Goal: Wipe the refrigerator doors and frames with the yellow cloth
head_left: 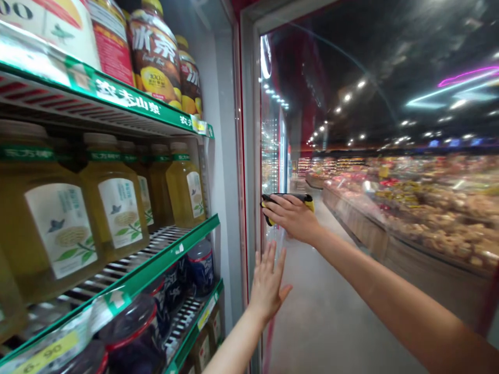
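A glass door (312, 291) with a pale frame stands open in front of me. Flat against its pane, my right hand (292, 215) holds a folded grey-and-yellow cloth (307, 200) with black edging; the fingers lie over the cloth and part of it is hidden under the palm. Lower and to the left, my left hand (268, 285) is raised near the door frame (255, 218), fingers spread and nothing in it. Whether its fingertips touch the glass I cannot tell.
At left, a drinks cooler has green-edged shelves (187, 244) with yellow-green tea bottles (120, 208), iced tea bottles (154, 52) above and dark bottles (130, 332) below. Through the glass, a blurred produce display (429, 208) lines an aisle.
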A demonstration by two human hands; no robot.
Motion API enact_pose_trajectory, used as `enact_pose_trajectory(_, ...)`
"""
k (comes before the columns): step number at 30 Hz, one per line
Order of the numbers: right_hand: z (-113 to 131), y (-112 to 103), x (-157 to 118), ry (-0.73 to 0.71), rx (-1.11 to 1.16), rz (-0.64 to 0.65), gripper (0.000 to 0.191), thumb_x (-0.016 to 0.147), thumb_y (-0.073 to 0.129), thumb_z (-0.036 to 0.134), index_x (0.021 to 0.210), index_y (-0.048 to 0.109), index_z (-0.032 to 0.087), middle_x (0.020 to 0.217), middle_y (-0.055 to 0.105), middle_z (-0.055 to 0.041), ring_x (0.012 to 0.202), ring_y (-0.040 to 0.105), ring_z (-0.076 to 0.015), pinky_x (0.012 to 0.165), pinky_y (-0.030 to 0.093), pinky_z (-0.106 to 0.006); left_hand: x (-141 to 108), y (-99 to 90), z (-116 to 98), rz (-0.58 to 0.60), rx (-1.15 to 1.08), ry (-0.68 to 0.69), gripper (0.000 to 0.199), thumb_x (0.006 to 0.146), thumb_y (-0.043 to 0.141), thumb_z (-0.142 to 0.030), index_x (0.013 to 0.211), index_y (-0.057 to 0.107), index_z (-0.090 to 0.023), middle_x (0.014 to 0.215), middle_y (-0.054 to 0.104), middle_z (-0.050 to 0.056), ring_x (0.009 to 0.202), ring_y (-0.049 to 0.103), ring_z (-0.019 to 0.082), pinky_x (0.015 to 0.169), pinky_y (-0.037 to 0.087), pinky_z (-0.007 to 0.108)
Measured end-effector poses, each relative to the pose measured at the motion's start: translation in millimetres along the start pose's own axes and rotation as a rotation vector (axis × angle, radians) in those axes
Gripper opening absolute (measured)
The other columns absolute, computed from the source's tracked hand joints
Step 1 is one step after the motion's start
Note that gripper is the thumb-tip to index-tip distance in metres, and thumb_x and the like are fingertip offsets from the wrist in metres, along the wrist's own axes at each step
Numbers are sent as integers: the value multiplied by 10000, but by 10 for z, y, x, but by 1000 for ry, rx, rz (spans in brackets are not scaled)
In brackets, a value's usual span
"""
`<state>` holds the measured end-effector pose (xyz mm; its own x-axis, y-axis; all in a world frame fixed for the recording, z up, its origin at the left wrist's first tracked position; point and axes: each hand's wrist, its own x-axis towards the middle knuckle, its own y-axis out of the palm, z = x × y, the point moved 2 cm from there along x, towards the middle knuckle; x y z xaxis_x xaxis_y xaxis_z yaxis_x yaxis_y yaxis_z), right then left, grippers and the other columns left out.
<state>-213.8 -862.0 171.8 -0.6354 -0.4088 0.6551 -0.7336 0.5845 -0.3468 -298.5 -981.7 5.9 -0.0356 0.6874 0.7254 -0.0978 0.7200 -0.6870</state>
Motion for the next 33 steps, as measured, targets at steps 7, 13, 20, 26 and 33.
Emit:
enact_pose_trajectory(7,-729,-707,-190,298,-289,-204,404,1008,495,159,1366,600,313,1438,629,43,1364,497,-189,1102,330,-353,186,126,-113,-13,-55,-71,1260,710,872,-199,1626,16,-323,1698,-45,185,1548,-34,400,1180,248,720)
enact_pose_trajectory(13,-328,-677,-767,354,-359,-133,395,1012,520,183,1376,608,308,1439,628,43,1352,519,-214,1126,307,-376,204,200,-137,-43,-53,-66,1244,739,828,-141,1625,-29,-313,1692,-61,190,1542,-10,410,1170,288,709)
enact_pose_trajectory(20,-500,-612,-998,337,-286,-71,478,991,531,142,1405,589,374,1456,609,72,1366,516,-199,1149,317,-368,288,263,-217,-82,1,-84,1173,772,794,-138,1632,7,-268,1696,-88,195,1545,-43,404,1190,312,647)
enact_pose_trajectory(26,-212,-284,-1191,526,-218,-133,496,977,541,118,1416,592,342,1411,651,8,1343,535,-240,1136,322,-408,341,380,-195,-97,-16,-107,1145,781,764,-90,1629,22,-296,1701,-85,180,1546,-51,391,1184,318,651)
enact_pose_trajectory(33,-163,-58,-1277,421,-82,-7,538,963,491,67,1416,586,340,1443,624,35,1378,498,-217,1156,323,-402,385,452,-130,-33,-41,-96,1114,751,740,-18,1626,108,-290,1704,-62,173,1541,-45,390,1183,317,654)
